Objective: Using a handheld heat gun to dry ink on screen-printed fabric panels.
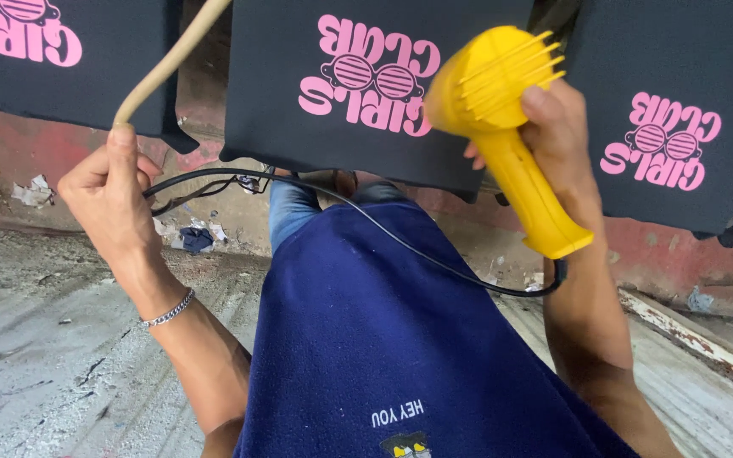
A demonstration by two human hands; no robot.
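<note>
My right hand (553,136) grips the handle of a yellow heat gun (502,110), its vented nozzle end aimed at the pink print on the middle black fabric panel (316,127). A black cord (366,220) runs from the gun's handle across my dark blue shirt toward the left. My left hand (108,191) is closed around the end of a beige wooden stick (167,64) that slants up to the top edge, beside the left black panel (61,76). A silver chain bracelet sits on my left wrist.
A third black printed panel (680,102) lies at the right. Below the panels runs a worn red-painted ledge (663,246). The grey concrete floor (36,339) is dusty, with paper and cloth scraps near the ledge.
</note>
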